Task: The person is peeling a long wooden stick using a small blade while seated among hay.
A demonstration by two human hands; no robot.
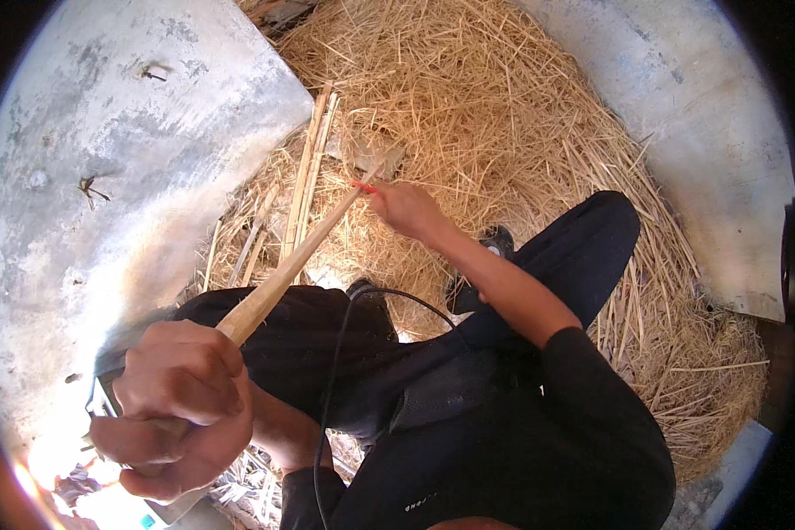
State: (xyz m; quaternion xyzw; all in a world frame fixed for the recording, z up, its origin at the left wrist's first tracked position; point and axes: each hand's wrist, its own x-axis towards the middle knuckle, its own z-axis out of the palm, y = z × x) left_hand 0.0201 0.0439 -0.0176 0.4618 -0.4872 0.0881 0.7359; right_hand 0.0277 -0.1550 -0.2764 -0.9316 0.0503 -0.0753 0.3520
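Note:
My left hand, near the lower left, is closed round the thick near end of a long pale bamboo strip. The strip slants away to the upper right, its far end by a small flat block in the straw. Beyond my knees, my right hand is closed on a small red-handled tool. The red part meets the strip close to its far end. Most of the tool is hidden by my fingers, so its exact kind does not show.
Several thin split strips lie beside the worked one. Straw-like shavings cover the ground in front and to the right. Pale sheets stand at left and right. A black cable crosses my lap.

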